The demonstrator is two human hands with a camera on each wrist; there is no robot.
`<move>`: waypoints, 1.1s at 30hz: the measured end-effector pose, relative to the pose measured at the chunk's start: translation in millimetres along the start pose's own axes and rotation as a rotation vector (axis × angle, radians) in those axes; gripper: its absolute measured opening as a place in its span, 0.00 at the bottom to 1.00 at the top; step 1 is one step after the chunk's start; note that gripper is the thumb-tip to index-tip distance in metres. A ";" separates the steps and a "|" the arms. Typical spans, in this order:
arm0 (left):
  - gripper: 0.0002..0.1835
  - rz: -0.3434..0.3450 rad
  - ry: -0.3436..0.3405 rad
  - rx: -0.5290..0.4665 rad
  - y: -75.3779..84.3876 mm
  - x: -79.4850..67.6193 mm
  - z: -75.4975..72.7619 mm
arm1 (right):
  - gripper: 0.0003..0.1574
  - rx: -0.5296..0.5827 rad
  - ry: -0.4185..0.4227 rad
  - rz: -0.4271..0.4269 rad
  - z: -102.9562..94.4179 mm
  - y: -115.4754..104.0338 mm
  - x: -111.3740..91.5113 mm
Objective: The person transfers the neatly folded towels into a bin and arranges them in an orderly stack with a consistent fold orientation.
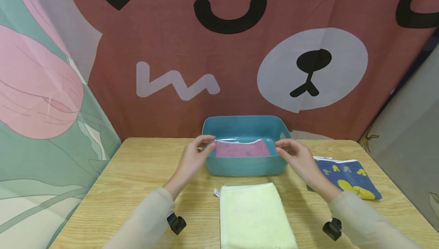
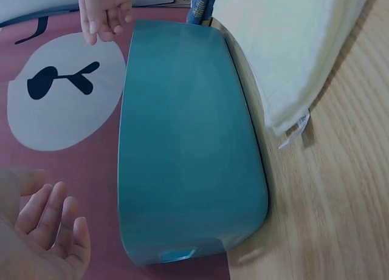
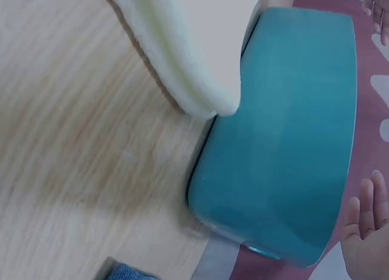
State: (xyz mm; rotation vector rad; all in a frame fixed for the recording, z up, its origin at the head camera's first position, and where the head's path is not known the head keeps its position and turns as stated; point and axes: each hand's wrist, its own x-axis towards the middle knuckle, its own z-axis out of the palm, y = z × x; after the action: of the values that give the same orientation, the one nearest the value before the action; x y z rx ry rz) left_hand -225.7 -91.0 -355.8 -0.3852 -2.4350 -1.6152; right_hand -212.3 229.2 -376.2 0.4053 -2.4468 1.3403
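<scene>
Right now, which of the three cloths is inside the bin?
The pink cloth lies in the teal bin; the yellow cloth and the blue patterned cloth lie outside on the table.

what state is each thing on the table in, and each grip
Teal bin: upright, open-topped
Pink cloth: inside the bin, appears folded
Yellow towel: folded, lying flat
Blue patterned cloth: folded, lying flat
Left grip: fingers relaxed, holding nothing
Right grip: fingers relaxed, holding nothing
</scene>
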 end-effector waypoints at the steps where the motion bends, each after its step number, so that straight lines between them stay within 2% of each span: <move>1: 0.12 0.001 -0.001 0.005 0.9 -1.5 -1.4 | 0.16 0.022 0.003 0.011 -0.2 -2.0 -2.0; 5: 0.12 0.003 -0.002 0.028 1.9 -7.4 -5.7 | 0.16 0.065 0.016 0.031 -1.8 -6.6 -8.5; 13: 0.12 0.000 -0.002 0.078 -1.1 -20.6 -12.6 | 0.13 0.032 0.027 0.033 -8.0 -10.8 -22.4; 26: 0.11 0.003 -0.027 0.125 -3.4 -40.6 -19.1 | 0.14 0.049 -0.009 0.120 -14.7 -10.7 -45.5; 33: 0.09 -0.028 -0.062 0.128 -8.8 -52.5 -18.1 | 0.16 0.069 -0.014 0.184 -16.3 -5.6 -56.8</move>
State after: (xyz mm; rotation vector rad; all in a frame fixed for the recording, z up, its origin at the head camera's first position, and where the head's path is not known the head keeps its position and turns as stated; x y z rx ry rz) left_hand -178.4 -116.6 -372.3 -0.3870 -2.5839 -1.4689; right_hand -156.2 245.4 -386.8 0.2103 -2.5050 1.5037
